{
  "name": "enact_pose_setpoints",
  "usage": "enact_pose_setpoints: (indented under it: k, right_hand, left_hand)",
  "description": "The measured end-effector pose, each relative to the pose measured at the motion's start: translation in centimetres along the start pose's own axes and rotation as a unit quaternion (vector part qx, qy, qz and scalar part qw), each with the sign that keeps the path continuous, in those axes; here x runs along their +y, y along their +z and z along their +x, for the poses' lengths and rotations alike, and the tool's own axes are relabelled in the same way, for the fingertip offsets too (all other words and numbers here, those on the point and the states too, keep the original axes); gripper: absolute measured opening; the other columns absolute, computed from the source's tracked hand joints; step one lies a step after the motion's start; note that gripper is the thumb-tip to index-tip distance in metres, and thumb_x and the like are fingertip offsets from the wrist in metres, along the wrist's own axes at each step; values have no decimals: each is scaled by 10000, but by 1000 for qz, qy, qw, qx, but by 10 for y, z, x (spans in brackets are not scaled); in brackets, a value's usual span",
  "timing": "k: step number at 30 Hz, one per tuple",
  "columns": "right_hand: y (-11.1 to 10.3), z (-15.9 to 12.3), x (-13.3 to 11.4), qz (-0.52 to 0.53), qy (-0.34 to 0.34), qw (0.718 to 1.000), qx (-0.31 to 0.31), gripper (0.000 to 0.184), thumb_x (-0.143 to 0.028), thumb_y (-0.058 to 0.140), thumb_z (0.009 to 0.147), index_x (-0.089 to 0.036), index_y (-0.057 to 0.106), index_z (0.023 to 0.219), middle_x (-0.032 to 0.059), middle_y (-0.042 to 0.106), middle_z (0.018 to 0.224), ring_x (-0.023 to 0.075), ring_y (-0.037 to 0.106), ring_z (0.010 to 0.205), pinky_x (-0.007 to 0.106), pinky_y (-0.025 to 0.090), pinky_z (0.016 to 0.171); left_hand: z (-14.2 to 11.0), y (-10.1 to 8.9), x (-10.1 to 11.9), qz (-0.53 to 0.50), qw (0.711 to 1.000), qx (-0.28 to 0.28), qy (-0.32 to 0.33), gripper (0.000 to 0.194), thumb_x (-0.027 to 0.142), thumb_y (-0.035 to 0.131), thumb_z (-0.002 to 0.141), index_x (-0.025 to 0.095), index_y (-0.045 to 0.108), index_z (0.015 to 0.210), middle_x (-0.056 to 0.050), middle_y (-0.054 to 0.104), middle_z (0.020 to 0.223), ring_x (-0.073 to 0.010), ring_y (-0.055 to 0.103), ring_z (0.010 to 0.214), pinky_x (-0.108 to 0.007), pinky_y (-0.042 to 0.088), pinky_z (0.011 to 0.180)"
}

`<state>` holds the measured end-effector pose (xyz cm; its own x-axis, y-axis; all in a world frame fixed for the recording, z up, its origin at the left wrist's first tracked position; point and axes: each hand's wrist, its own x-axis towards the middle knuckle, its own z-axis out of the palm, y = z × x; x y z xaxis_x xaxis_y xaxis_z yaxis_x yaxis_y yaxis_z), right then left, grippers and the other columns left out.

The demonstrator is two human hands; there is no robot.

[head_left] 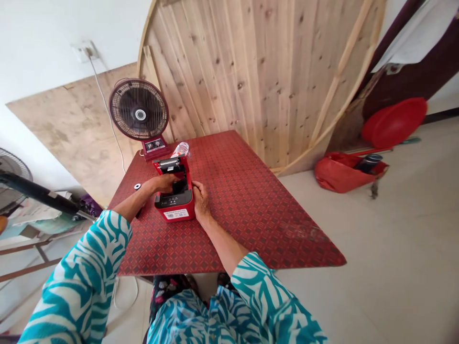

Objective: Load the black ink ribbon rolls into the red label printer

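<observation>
A red and black thermal printer (175,213) stands on the patterned red table (247,191), its lid (171,164) raised. My left hand (167,182) reaches over the left side into the open compartment. Its fingertips are hidden among the dark inner parts, so I cannot see what they touch. Against the printer's right side rests my right hand (201,199), fingers bent along the casing and steadying it. On the front of the printer is a white label (175,214). A small round white-and-black item (137,186) lies left of my left wrist.
Behind the printer lies a clear plastic bottle (181,149). A dark red fan (139,112) stands at the table's back left corner, near a large round wooden board (251,71). On the floor to the right are a red bag (340,174) and a red basin (394,123).
</observation>
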<state>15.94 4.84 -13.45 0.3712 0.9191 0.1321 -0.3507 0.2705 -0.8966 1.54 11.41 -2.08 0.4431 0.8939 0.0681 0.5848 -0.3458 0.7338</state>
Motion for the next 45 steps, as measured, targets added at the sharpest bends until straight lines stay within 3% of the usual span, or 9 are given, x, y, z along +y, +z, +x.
enact_pose_setpoints:
  k: [3,10,15,18,23,30,34,38,45]
  right_hand:
    - [0,0,0,1,2,1000,-2,256,-357,543,787,-253,719,940,8,701,1007,191,594,1036,358,426,1006]
    - [-1,2,6,7,12,1000,-6,272,-365,550,787,-247,717,967,10,694,1021,202,599,1051,391,419,1030]
    - [-3,2,8,-1,13,1000,-6,285,-382,545,793,-246,711,981,16,703,1032,208,603,1046,398,436,1021]
    - [-4,1,7,-14,13,1000,-4,299,-395,541,787,-242,709,982,25,707,1039,219,606,1051,409,438,1018]
    - [-6,2,6,-27,12,1000,-8,323,-414,537,778,-242,702,995,38,701,1062,230,610,1062,423,435,1023]
    - [-7,2,7,-34,3,999,-12,303,-401,529,801,-248,701,998,33,705,1074,222,607,1078,416,430,1033]
    - [-6,2,7,-30,9,999,-9,305,-401,537,799,-246,702,1004,32,706,1068,222,610,1065,421,437,1031]
    - [-6,2,7,-25,5,1000,-6,291,-396,538,800,-251,706,989,27,710,1050,219,607,1057,419,449,1016]
    - [-8,3,11,-23,0,1000,-19,296,-400,536,817,-251,703,1012,27,725,1045,223,609,1063,395,487,940]
  left_hand:
    - [-10,-2,12,66,996,-61,0,294,83,644,478,247,738,703,-34,713,719,-261,660,715,-326,502,742]
    - [-59,-30,30,93,992,45,76,365,248,730,677,249,719,1042,-46,726,992,-233,671,907,-352,502,890]
    - [-77,-70,2,-60,983,174,-14,504,363,731,673,188,626,1134,-33,707,872,-200,670,765,-326,536,720]
    - [-67,-80,-28,-34,966,244,-80,423,303,709,619,172,596,1005,-17,687,823,-191,657,740,-298,521,673]
    - [-31,-66,-67,100,961,208,-156,303,217,683,615,191,575,897,-13,701,833,-211,669,843,-303,513,761]
    - [-11,-50,-76,191,954,147,-179,321,219,790,596,221,620,869,-51,736,901,-333,657,1068,-440,441,972]
    - [-28,-64,-85,45,972,188,-134,449,384,803,630,181,639,995,-91,735,1025,-275,668,1046,-392,485,943]
    - [-67,-75,-107,-155,933,311,-91,488,418,748,627,149,635,1017,-113,729,1052,-262,665,1058,-402,481,975]
    - [-101,-46,-132,-215,935,245,-140,616,320,801,525,186,636,1103,-81,736,1052,-269,674,1025,-365,527,880]
